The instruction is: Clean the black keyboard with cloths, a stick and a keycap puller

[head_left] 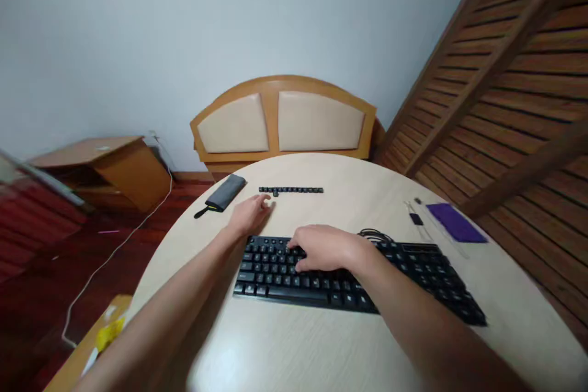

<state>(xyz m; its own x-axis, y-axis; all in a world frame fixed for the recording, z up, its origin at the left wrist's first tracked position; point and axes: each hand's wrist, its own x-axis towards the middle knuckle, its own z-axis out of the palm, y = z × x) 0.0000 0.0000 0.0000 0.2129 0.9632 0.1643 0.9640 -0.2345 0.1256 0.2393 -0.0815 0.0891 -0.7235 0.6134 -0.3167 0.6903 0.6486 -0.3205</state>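
A black keyboard (294, 297) lies across the table in front of me. My right hand (321, 247) rests over its upper left part, thumb and index finger apart on the keys, the other fingers curled. Farther off, my left hand (250, 214) reaches over the tabletop with its fingers loosely extended. Just beyond those fingertips sits a single loose keycap (275, 193). It lies below a straight row of black keycaps (294, 189). I see nothing held in my left hand; the undersides of both hands are hidden.
A grey pouch (226, 192) lies at the round table's (285, 343) left. At the right are a purple cloth (454, 222) and a small black item with thin wires (416, 219). The keyboard's coiled cable (375, 234) is behind it. A padded headboard (321, 119) stands beyond.
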